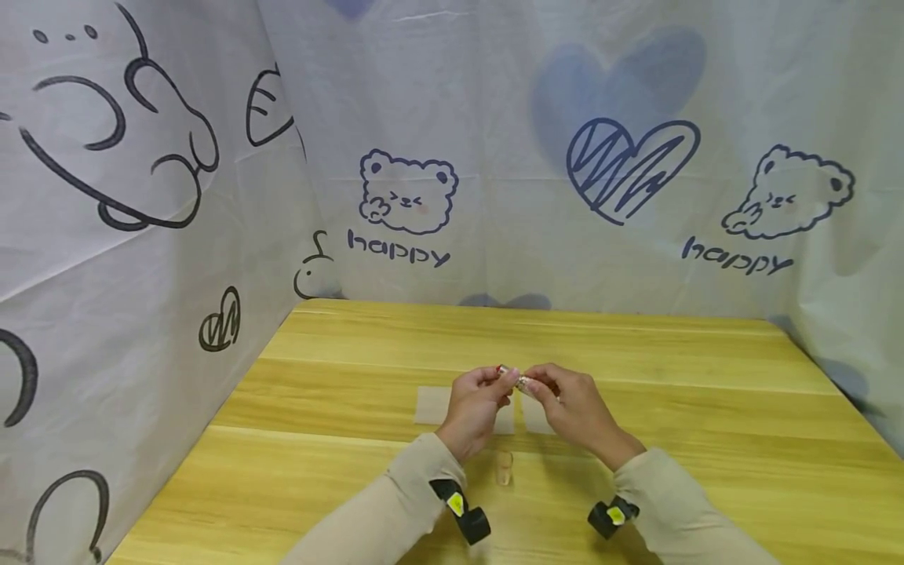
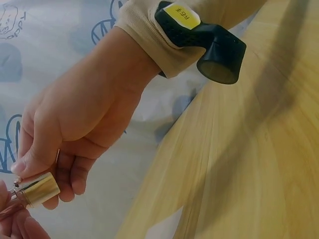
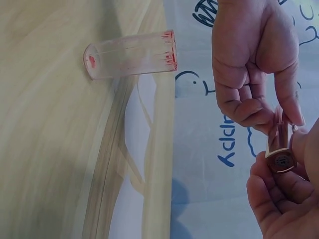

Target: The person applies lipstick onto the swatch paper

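Observation:
Both hands meet over the table, holding a small lipstick tube [image 1: 523, 384] between them. My left hand [image 1: 475, 406] pinches one end, where a bit of red shows in the head view. At the other end, the thumb and fingers of my right hand [image 1: 582, 410] grip the tube. The left wrist view shows a shiny gold section [image 2: 44, 189]; in the right wrist view a round label [image 3: 282, 162] marks the base. Fingers hide much of the tube. Nearer me on the table, a clear plastic cap [image 3: 132, 56] has red smears inside.
Two pale paper sheets [image 1: 432, 406] lie on the wooden table [image 1: 339, 392] beneath and behind the hands. White curtains [image 1: 494, 235] with drawings hang behind the table and at its sides. Black camera mounts [image 1: 462, 510] sit on both sleeves.

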{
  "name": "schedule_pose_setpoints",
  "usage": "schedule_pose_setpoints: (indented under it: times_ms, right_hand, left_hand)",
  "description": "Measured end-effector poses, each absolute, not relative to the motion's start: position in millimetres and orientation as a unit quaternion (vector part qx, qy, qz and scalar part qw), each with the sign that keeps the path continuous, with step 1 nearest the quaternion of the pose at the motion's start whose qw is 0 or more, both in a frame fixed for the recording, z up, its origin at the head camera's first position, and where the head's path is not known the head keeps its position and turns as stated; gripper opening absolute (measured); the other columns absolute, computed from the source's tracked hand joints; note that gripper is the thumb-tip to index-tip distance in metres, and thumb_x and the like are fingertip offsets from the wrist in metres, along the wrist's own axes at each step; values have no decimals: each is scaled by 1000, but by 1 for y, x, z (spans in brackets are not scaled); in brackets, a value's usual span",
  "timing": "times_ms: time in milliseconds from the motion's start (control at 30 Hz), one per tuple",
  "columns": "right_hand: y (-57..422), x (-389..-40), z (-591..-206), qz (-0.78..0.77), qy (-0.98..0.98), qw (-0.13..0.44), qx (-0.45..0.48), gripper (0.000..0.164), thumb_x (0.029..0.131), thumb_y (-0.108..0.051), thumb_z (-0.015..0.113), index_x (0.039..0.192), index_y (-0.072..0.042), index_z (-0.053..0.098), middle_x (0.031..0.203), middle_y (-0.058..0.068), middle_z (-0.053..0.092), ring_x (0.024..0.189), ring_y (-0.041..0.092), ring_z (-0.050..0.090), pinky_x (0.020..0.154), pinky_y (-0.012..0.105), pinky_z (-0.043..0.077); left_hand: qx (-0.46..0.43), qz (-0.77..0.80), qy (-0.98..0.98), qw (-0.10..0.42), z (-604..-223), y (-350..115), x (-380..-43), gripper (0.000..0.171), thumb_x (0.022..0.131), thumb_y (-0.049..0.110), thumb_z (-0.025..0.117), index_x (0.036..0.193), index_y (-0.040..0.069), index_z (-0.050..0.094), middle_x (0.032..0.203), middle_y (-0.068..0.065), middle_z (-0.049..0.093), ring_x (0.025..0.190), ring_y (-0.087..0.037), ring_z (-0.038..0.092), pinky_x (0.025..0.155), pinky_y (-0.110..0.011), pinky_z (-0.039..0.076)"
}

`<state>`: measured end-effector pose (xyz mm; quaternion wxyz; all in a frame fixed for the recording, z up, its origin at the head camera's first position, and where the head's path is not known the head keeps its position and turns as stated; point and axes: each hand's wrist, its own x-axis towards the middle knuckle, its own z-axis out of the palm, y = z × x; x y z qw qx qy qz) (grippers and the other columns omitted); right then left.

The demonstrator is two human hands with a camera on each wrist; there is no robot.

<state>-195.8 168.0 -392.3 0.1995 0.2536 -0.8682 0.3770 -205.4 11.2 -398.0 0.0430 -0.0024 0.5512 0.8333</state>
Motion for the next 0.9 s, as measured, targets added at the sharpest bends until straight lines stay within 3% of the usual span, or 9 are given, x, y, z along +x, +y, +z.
schedule_pose_setpoints:
  times_ms: [200, 533, 900]
  right_hand:
    - [169, -197, -390, 379, -873, 188, 241, 18, 100, -5, 52, 99, 0, 69, 79, 3, 66, 63, 10, 56, 57, 29, 49]
    - [170, -196, -384, 437, -870, 100, 204, 29, 105, -12, 41, 95, -1, 66, 74, 3, 61, 62, 14, 57, 55, 27, 49]
    - [171, -198, -389, 412, -861, 174, 242, 16, 101, -11, 52, 103, -5, 67, 78, -4, 62, 65, 11, 56, 57, 28, 49]
  left_hand:
    - [9, 838, 544, 48, -397, 13, -203, 13, 92, 3, 66, 98, -5, 58, 86, -2, 57, 77, -10, 54, 70, -22, 47]
    - [15, 846, 528, 68, -398, 13, -200, 10, 93, 3, 64, 98, -4, 59, 90, -4, 57, 82, -12, 55, 74, -24, 49]
    - [-6, 853, 519, 51, -395, 11, -201, 8, 94, 5, 64, 91, 2, 57, 84, -3, 56, 77, -11, 54, 68, -22, 49]
